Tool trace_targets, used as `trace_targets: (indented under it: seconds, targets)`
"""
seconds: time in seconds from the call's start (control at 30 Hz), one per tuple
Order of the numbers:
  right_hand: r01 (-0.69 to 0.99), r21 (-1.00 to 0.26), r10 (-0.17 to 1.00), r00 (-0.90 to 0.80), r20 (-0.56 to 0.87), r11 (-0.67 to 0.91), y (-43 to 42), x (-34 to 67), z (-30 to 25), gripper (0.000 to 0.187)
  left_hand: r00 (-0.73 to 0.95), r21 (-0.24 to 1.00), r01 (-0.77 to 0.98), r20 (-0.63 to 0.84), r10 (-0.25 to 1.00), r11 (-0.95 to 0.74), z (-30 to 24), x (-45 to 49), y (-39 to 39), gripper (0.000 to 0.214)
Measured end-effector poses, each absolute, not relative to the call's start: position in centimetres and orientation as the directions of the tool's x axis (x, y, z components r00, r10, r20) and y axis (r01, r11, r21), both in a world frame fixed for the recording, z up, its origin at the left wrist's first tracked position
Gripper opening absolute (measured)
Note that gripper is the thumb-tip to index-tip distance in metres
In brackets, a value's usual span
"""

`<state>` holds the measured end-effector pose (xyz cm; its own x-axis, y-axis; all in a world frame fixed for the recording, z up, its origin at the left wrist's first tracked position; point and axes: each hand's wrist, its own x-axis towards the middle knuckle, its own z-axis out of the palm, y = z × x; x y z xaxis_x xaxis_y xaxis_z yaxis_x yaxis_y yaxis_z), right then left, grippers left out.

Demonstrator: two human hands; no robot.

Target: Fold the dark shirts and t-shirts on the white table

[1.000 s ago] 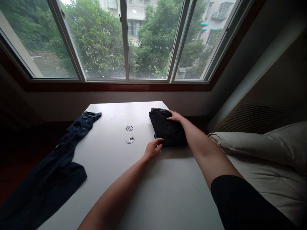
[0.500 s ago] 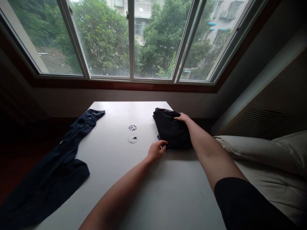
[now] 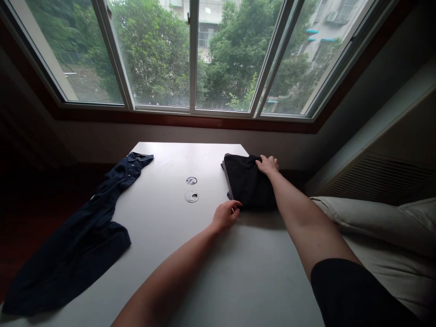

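Note:
A folded black garment [image 3: 250,181] lies on the right side of the white table [image 3: 163,236], with grey cloth showing under its left edge. At its near left corner my left hand [image 3: 225,215] has thumb and fingers closed on the cloth edge. My right hand [image 3: 268,165] rests on the far right part of the garment, fingers spread and pressing on top. Along the table's left side a dark blue buttoned garment [image 3: 88,240] is laid out lengthwise, partly over the edge, touched by neither hand.
Two round fittings [image 3: 191,196] are set in the tabletop near its middle. To the right stands a pale cushioned sofa [image 3: 381,254]. Beyond the table are a low wall and a wide window [image 3: 194,68]. A slatted panel [image 3: 371,175] is at the right.
My right hand has shifted slightly right along the black garment's far edge, its fingers more spread. The garment's top lies flatter, with more grey showing at its left. The view has turned slightly left.

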<state>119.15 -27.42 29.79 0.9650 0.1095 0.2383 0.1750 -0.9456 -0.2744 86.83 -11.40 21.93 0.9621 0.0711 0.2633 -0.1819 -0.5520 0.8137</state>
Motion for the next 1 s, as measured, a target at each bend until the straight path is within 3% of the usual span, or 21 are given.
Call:
trace_targets:
  seconds: [0.23,0.3,0.47,0.57,0.63,0.73,0.8,0.9,1.0]
  targets:
    - [0.418,-0.186,0.277,0.815,0.51,-0.889,-24.4,112.5,27.2,0.056,0.961,0.645,-0.204,0.275,-0.026,-0.737,22.2,86.1,-11.5,0.041]
    - [0.434,-0.186,0.295,0.813,0.501,-0.881,-23.8,110.7,26.1,0.059,0.963,0.622,-0.221,0.262,-0.066,-0.751,22.2,86.0,-11.5,0.043]
    - [0.441,-0.208,0.374,0.879,0.294,-0.873,-24.2,108.3,24.1,0.054,0.973,0.676,-0.209,0.214,-0.083,-0.707,22.9,85.2,-10.8,0.04]
    - [0.495,-0.253,0.365,0.83,0.423,-0.831,-24.5,106.5,23.9,0.047,0.976,0.626,-0.194,0.199,-0.086,-0.756,23.7,83.0,-7.9,0.039]
    - [0.552,-0.279,0.373,0.782,0.499,-0.786,-24.3,104.7,23.9,0.042,0.98,0.512,-0.157,0.188,-0.069,-0.844,24.3,80.6,-4.3,0.039]
    - [0.654,-0.291,0.441,0.714,0.544,-0.698,-23.2,101.8,24.0,0.035,0.985,0.285,0.042,0.149,0.087,-0.958,25.3,76.0,2.8,0.038]
    - [0.704,-0.3,0.485,0.678,0.551,-0.643,-22.0,100.2,24.0,0.032,0.947,0.106,0.267,0.158,0.281,-0.958,26.0,72.6,7.7,0.04]
    - [0.78,-0.312,0.563,0.613,0.553,-0.543,-19.9,98.4,23.7,0.028,0.787,-0.083,0.604,0.214,0.578,-0.792,27.0,67.8,13.6,0.044]
    - [0.881,-0.266,0.73,0.473,0.494,-0.391,-17.4,97.1,22.9,0.024,0.665,-0.154,0.747,0.181,0.725,-0.647,27.1,64.4,16.9,0.048]
